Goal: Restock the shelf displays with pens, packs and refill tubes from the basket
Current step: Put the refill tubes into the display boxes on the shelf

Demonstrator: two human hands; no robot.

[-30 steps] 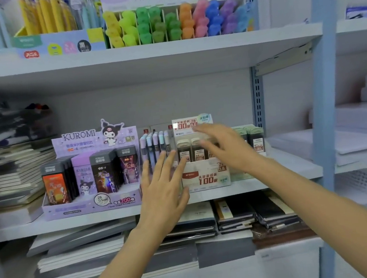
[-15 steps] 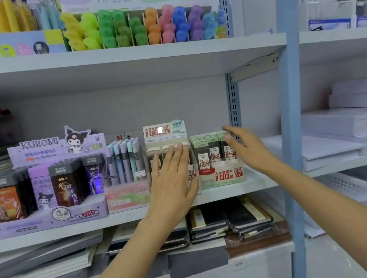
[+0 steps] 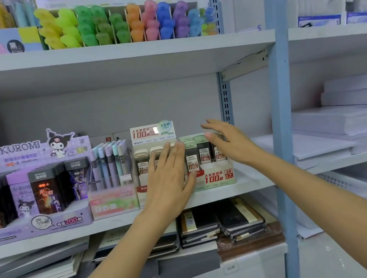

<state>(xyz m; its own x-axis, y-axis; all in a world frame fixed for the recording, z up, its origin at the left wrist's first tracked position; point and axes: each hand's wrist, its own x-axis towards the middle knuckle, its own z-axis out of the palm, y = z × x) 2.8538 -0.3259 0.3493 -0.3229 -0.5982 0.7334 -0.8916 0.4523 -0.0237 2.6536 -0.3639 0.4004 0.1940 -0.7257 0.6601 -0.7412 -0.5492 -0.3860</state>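
Head view: straight-fingered left hand [image 3: 169, 181] over cream refill display [image 3: 152, 133], right hand [image 3: 231, 143] likewise at green refill display [image 3: 216, 177]

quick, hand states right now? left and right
Left hand: open, fingers straight, in front of the beige refill box, holding nothing.
Right hand: open, fingers spread by the green refill box, holding nothing.

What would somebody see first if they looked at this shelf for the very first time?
Probably the rainbow row of highlighters on the upper shelf. Next, two open hands at the middle shelf: the left hand flat before the white refill box, the right hand at the green refill box beside it. At the left stands the purple Kuromi display with its cartoon figure.
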